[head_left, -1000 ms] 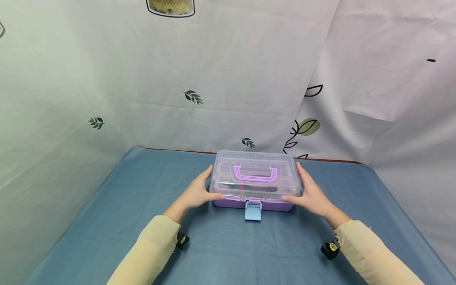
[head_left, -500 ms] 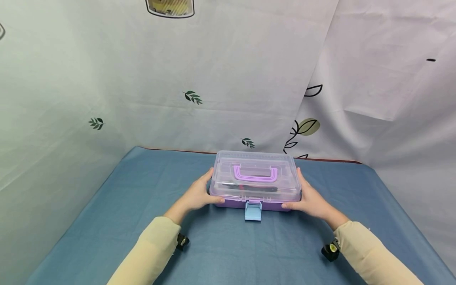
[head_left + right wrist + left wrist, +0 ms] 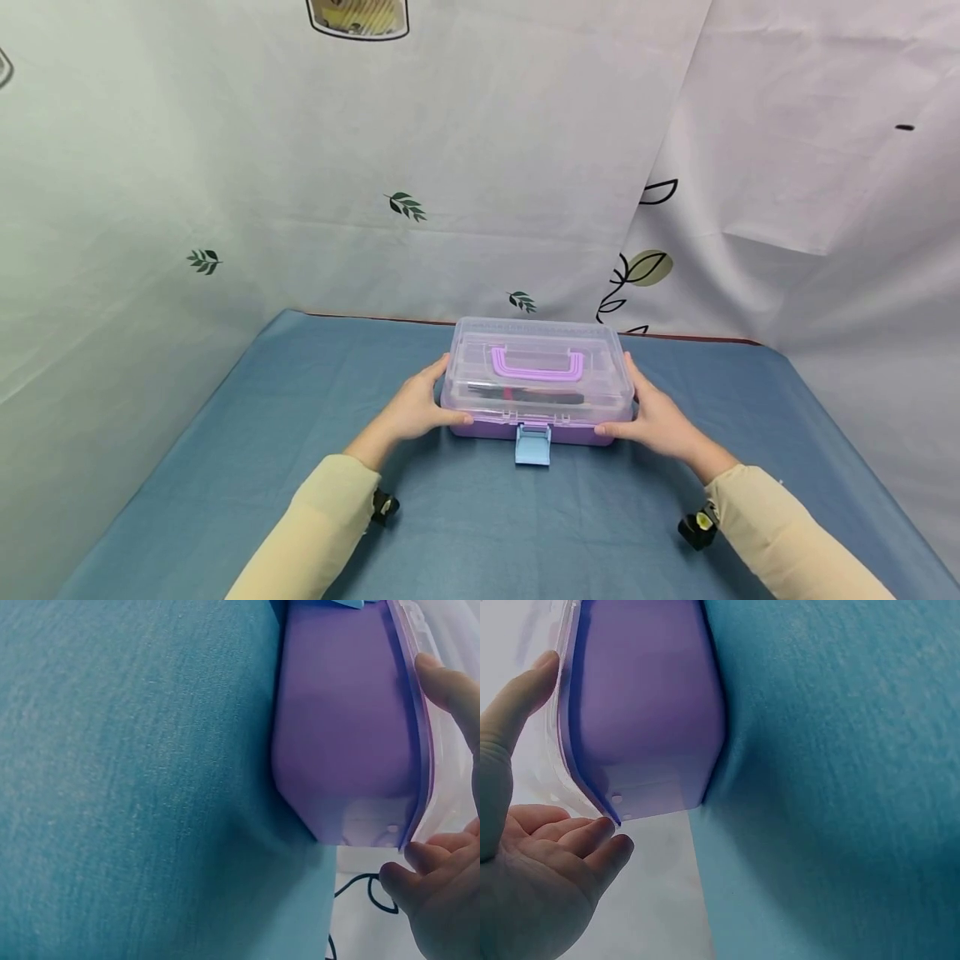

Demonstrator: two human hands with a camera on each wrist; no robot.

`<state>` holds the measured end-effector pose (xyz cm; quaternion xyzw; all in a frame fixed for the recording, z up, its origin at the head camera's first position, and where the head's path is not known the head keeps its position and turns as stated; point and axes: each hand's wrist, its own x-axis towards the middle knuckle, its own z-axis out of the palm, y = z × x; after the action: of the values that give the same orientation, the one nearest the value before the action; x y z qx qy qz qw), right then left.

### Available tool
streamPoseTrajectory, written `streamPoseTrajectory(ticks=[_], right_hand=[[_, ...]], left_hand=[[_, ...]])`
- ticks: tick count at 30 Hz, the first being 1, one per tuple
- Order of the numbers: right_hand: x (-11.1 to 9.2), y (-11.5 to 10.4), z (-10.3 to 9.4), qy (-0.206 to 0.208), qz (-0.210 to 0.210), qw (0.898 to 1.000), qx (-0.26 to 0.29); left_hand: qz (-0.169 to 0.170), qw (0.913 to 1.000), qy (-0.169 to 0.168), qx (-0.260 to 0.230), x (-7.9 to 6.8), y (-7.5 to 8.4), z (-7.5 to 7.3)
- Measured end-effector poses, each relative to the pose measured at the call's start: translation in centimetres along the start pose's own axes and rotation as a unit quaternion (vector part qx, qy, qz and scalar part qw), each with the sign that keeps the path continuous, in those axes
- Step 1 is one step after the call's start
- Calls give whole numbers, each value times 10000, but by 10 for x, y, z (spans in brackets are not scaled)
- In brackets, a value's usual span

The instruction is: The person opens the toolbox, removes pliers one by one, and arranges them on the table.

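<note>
1. Cream cloth covers both forearms: the left sleeve (image 3: 307,529) and the right sleeve (image 3: 787,533) reach in from the bottom edge, a small black device (image 3: 385,507) at the left wrist and a black cube-like device (image 3: 697,530) at the right.
2. The left hand (image 3: 411,408) grips the left end of a plastic box (image 3: 525,408). Its thumb, set well apart from the fingers, lies against the front by the lid's rim; the fingers bend round the side, tips at the lid's corner in the left wrist view.
3. The right hand (image 3: 660,421) mirrors it at the right end, thumb at the front, bent fingers along the side, the box held between the two hands.
4. The box sits flat on the table toward its far edge. A light blue latch (image 3: 532,446) hangs down at the middle of its front, over the purple base (image 3: 487,430).
5. Above that rests a transparent lid (image 3: 537,357) with a purple handle (image 3: 537,374) folded toward the front. A dark, slender item (image 3: 551,397) shows through; what it is, I cannot tell.
6. Blue cloth covers the table (image 3: 465,525).
7. Pale hanging fabric (image 3: 525,150) rises behind, printed with green leaf sprigs (image 3: 407,206).
</note>
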<state>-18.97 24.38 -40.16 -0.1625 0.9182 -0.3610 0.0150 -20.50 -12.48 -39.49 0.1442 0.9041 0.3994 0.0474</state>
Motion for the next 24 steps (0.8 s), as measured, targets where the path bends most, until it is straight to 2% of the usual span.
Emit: streamPoseTrajectory(ticks=[11,18,24], right_hand=[[1,-5,-6,221,44,9997,-2],[1,-8,-9,306,-20,9995,-88],[3,-10,-12,273,-124,9995,-41]], left_hand=[[219,9994,262,-84,3,0,-2],[419,9971,587,-238,3,-1,0],[422,9956,764,-342,4,-2,1]])
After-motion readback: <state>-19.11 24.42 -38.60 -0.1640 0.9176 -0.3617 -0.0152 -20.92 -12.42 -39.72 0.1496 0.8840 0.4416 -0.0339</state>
